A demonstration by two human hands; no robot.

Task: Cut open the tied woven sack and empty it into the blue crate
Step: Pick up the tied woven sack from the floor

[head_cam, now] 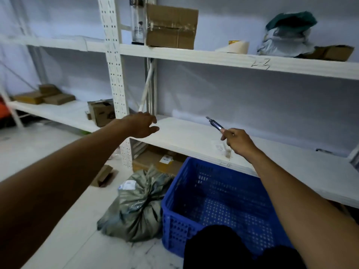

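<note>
Utility knife [214, 123] is being held in right hand [238, 141] grip; left hand [141, 125] is being held open; tied sack [136, 205] is lying left of blue crate [213, 206].

Pale floor [64, 220] under me carries the tied woven sack [136, 206], touching my blue crate [194, 193] on its left, plus flattened cardboard [104, 176]. White shelf [194, 136] ahead is mostly bare; top shelf [213, 58] holds a cardboard box [171, 26], bottle [137, 22], tape roll [236, 47], bags [287, 33].
</note>
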